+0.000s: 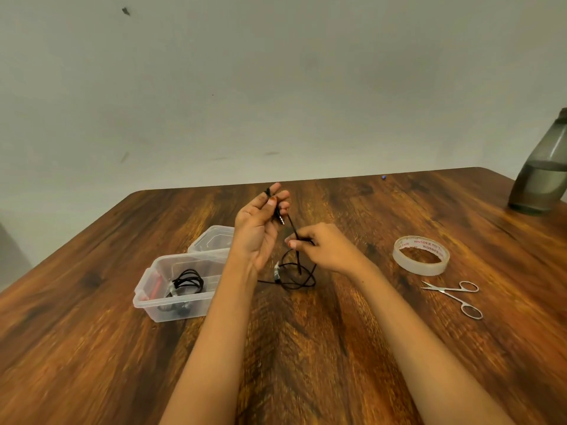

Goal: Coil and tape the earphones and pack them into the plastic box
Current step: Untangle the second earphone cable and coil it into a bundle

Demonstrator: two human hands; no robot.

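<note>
Earphones (293,256) cable slanting up-left between hands, left hand (260,222) pinching plug end, right hand (322,246) gripping cable

Box (171,289) left, tape (421,255) and scissors (454,297) right

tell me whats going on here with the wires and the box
A person is winding a black earphone cable at a wooden table. The left hand is raised with the cable looped around its fingers and the plug hanging near them; the right hand pinches the cable lower down, the rest lying loose on the table. An open plastic box already holds coiled earphones. The tape roll and scissors lie untouched.
</note>
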